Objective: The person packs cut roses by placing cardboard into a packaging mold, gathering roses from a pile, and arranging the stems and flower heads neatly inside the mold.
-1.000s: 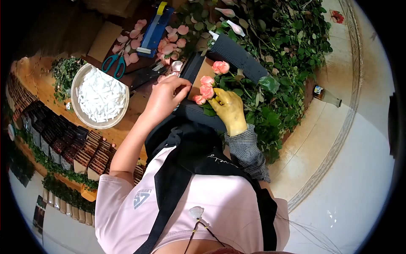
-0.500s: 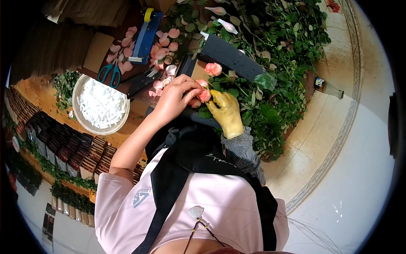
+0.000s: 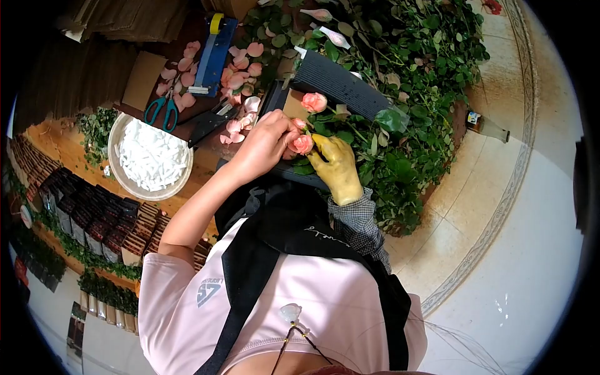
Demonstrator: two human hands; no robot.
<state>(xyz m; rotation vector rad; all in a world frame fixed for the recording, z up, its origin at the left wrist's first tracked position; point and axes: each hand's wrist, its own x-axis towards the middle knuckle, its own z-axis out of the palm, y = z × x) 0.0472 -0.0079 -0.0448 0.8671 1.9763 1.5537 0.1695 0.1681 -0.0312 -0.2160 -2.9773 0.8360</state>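
My left hand [image 3: 270, 139] is bare, its fingers curled in against a pink rose [image 3: 302, 145]. What its fingertips pinch is hidden. On the other side of that bloom, my right hand [image 3: 338, 165] in a yellow glove grips the rose just below the head. More pink blooms sit close behind the left fingers, partly covered. Above them lies another pink rose [image 3: 314, 102] on a piece of brown cardboard [image 3: 294, 104]. A dark ribbed panel [image 3: 340, 84] slants behind the hands.
Loose pink petals [image 3: 237, 80] lie around a blue tape dispenser [image 3: 214, 59]. Teal scissors [image 3: 162, 114] and a black stapler-like tool [image 3: 212, 122] are at left, beside a bowl [image 3: 112, 164] of white pieces. Leafy stems [image 3: 406, 156] heap at right, near a glass bottle [image 3: 487, 128].
My left fingers have drawn back slightly to the left, showing more of the rose. The gloved right hand stays nearly in place, still holding it.
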